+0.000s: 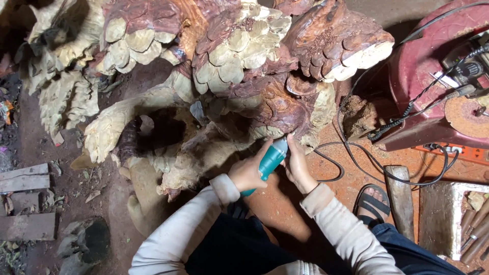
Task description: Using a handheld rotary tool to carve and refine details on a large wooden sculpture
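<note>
Two hands on a teal power tool at the underside of a large carving, over a dusty workshop floor.

The red-dusted earthen floor (pixel 285 203) is strewn with chips; the big red-and-cream carved wood sculpture (pixel 214 66) fills the upper view, a red plastic stool (pixel 423 76) with black cables (pixel 377 168) crowds the right, grey wooden planks (pixel 25 203) lie at left; little free ground shows between sculpture and knees; the left hand (pixel 248 172) is curled tight around the teal cylindrical power tool (pixel 270 160), the right hand (pixel 297 165) pressed along its side with fingers near the tip, which meets the sculpture's lower edge.
</note>
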